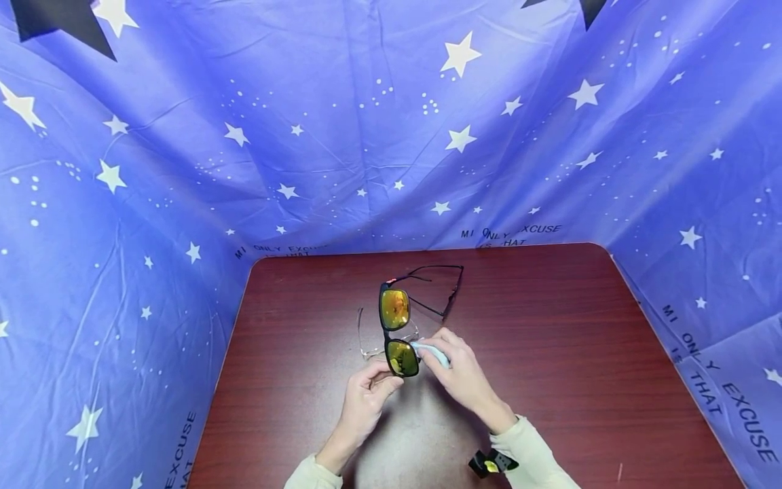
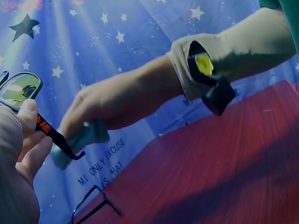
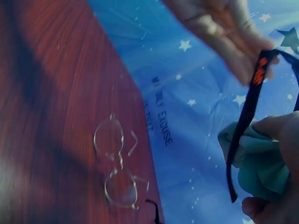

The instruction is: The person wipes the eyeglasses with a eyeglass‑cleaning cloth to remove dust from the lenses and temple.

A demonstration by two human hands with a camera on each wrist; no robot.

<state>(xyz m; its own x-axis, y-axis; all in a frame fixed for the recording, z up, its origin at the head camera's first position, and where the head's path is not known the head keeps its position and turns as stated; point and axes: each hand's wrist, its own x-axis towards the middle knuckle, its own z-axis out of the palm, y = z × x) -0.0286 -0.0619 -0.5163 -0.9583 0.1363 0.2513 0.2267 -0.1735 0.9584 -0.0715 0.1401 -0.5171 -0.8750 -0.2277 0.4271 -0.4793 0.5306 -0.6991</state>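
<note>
Black-framed sunglasses [image 1: 395, 310] with yellow-orange mirrored lenses are held up above the table, turned so one lens is over the other. My left hand [image 1: 365, 397] pinches them at the lower lens's corner, near the hinge. A light blue cloth [image 1: 435, 354] is bunched in my right hand [image 1: 462, 375], just right of the lower lens. In the right wrist view the cloth [image 3: 261, 163] lies against or right beside the black temple arm [image 3: 247, 109], which has orange lettering; whether they touch I cannot tell.
Clear-framed glasses [image 3: 120, 163] lie on the reddish-brown table [image 1: 293, 326], partly behind the sunglasses. Black-framed glasses [image 1: 453, 296] lie farther back. A blue cloth backdrop with stars [image 1: 366, 136] encloses the table's back and sides. A black wrist strap [image 1: 492, 464] is on the right sleeve.
</note>
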